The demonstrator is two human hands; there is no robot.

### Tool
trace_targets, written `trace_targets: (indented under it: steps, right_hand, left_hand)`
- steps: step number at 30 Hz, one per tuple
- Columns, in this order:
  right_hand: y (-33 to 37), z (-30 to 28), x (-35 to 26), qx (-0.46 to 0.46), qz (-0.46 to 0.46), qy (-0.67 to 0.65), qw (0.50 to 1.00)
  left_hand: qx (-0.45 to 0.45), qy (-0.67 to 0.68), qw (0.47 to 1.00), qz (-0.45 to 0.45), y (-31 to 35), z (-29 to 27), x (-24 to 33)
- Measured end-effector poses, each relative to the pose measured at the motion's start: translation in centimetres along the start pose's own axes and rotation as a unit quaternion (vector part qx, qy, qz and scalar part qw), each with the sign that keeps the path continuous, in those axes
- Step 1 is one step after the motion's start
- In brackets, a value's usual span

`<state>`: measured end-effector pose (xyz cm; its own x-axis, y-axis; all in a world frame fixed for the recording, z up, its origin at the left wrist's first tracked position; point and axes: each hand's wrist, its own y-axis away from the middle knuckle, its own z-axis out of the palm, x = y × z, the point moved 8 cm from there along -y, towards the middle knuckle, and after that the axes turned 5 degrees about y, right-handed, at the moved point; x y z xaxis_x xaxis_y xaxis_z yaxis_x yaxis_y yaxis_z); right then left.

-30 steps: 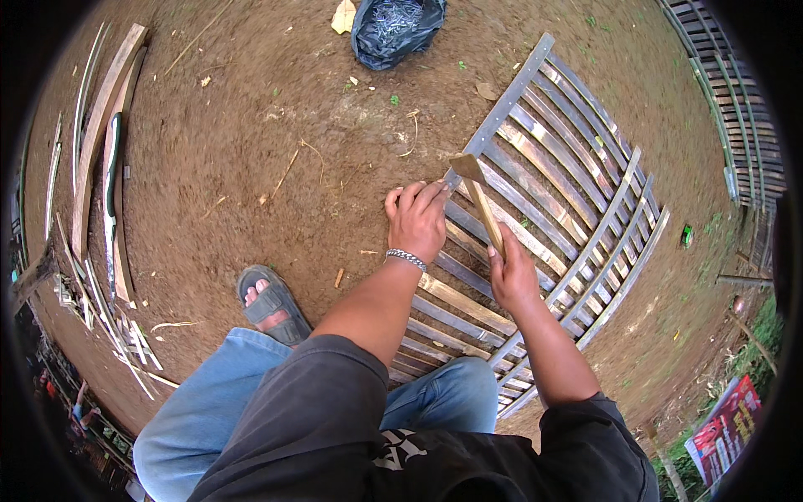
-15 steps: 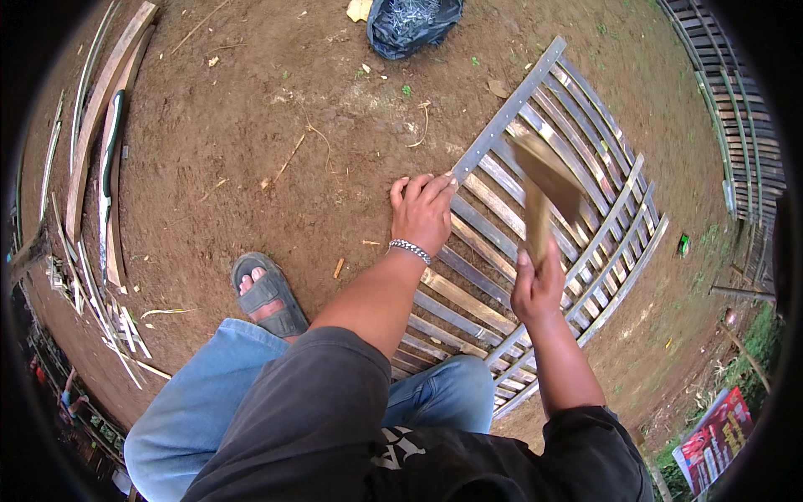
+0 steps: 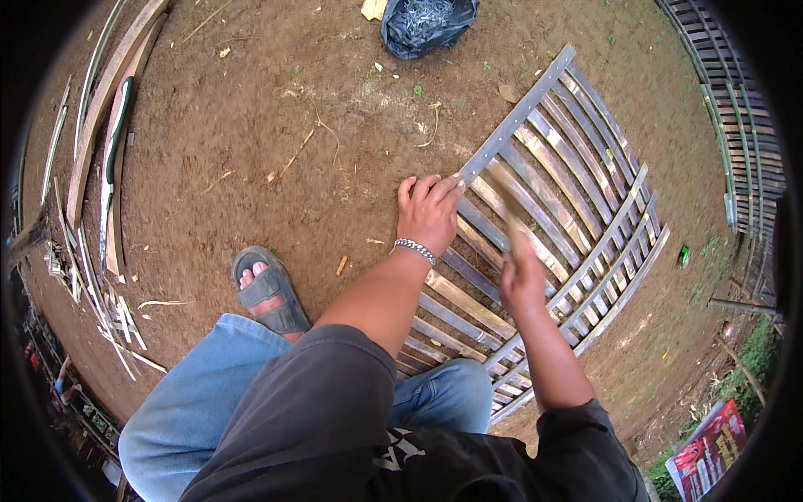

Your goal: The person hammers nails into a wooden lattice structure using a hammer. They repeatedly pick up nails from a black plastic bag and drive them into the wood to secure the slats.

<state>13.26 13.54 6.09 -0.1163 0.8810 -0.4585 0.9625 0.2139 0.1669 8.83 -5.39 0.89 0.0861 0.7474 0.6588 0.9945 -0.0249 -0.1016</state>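
A panel of bamboo slats (image 3: 559, 194) lies on the ground at the right, crossed by several bamboo strips. Along its far-left edge runs a flat grey strip (image 3: 525, 107) dotted with nail heads. My left hand (image 3: 428, 216) presses on the strip's near end with fingers bent; whether a nail is pinched there cannot be made out. In my right hand (image 3: 524, 284) is a wooden-handled hatchet (image 3: 514, 237), fingers wrapped round its handle. Its head is smeared by motion, close to the strip's end and just right of my left fingers.
A black plastic bag of nails (image 3: 427, 23) rests beyond the panel. At the left lie wooden planks (image 3: 100, 109), a green-and-black-handled saw (image 3: 117, 138) and bamboo strips (image 3: 125, 322). Another slatted panel (image 3: 744, 125) stands at the far right. My sandaled foot (image 3: 272, 293) is at the left.
My right hand has swung the hatchet down and leftward, toward the strip's end by my left fingers. The left hand stays on the strip; the whole view has shifted slightly.
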Motion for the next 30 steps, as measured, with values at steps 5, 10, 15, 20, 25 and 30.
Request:
trace_targets:
  steps: [5, 10, 15, 20, 25, 30]
  right_hand:
    - [-0.9, -0.5, -0.3, 0.023, 0.038, -0.023, 0.999]
    - [1.0, 0.6, 1.1, 0.053, 0.003, -0.127, 0.991]
    - [-0.3, 0.2, 0.4, 0.045, 0.075, -0.022, 0.996]
    - [0.4, 1.9, 1.2, -0.018, 0.04, -0.029, 0.999]
    - [-1.3, 1.1, 0.5, -0.07, 0.147, -0.059, 0.985]
    - [-6.0, -2.1, -1.2, 0.133, 0.076, -0.058, 0.987]
  left_hand:
    - [0.017, 0.0, 1.0, -0.002, -0.3, -0.1, -0.4]
    - [0.014, 0.008, 1.0, 0.0, 0.4, 0.0, 0.0]
    - [0.017, -0.01, 1.0, -0.004, 0.0, -0.4, -0.4]
    - [0.023, 0.001, 1.0, -0.002, 0.1, -0.3, -0.1]
    - [0.018, 0.013, 1.0, -0.009, 0.4, -0.3, -0.5]
    - [0.029, 0.002, 1.0, -0.002, 0.2, -0.3, -0.6]
